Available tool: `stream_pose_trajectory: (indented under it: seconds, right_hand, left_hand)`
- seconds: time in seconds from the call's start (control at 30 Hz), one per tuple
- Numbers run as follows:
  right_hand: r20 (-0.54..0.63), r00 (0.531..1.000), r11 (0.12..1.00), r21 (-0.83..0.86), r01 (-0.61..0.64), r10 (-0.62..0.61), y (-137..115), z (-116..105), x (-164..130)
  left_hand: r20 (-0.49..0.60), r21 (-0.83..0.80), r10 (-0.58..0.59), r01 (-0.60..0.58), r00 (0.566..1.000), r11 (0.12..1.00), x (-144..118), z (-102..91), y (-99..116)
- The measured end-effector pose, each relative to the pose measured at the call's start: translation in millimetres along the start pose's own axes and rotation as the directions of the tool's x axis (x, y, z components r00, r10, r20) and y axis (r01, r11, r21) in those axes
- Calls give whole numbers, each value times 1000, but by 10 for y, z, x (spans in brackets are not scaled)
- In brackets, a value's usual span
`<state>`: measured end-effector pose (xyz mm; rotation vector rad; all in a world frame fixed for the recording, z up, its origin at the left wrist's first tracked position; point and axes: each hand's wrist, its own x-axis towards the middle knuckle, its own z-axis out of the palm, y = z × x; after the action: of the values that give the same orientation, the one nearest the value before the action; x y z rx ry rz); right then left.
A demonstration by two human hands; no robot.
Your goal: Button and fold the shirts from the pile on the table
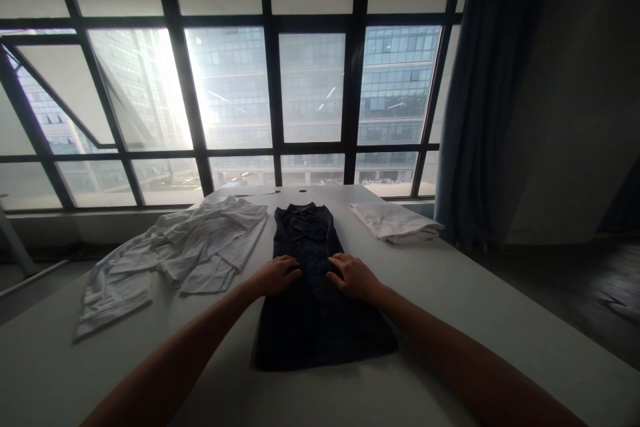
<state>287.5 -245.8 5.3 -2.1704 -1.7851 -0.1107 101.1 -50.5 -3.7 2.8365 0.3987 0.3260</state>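
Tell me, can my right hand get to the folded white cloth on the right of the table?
Probably yes: the right hand lies flat on the dark shirt, and bare table separates it from the folded white cloth.

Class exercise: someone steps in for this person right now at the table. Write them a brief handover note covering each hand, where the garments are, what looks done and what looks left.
Left hand: flat, palm down, on the dark shirt near its middle, holding nothing.
Right hand: likewise flat on the dark shirt, just beside the left.
Dark shirt: lies lengthwise on the white table, collar toward the window, sides apparently already folded in to a narrow strip.
White folded garment: neat stack at the far right.
Crumpled white shirt: spread loosely at the left, not folded.
Left, probably: folding the dark shirt end to end, then the crumpled white one.
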Motion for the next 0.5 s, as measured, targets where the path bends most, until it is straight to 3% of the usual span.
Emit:
stream_pose_trajectory:
  seconds: [0.13,0.3,0.37,0.5]
  right_hand:
    - [101,994,999,-4,49,-49,111,49,122]
    - [-32,999,1000,-10,-29,29,399,-38,634]
    - [-6,997,996,-55,-73,72,552,-11,897]
    - [42,995,992,-89,-90,94,779,142,1336]
  left_hand:
    - [-148,86,-130,144,980,986,273,34,-146]
    - [43,125,-186,180,982,976,501,150,-374]
    - [90,123,-177,166,980,978,568,138,-448]
    - [-14,100,-90,91,996,991,771,-5,-628]
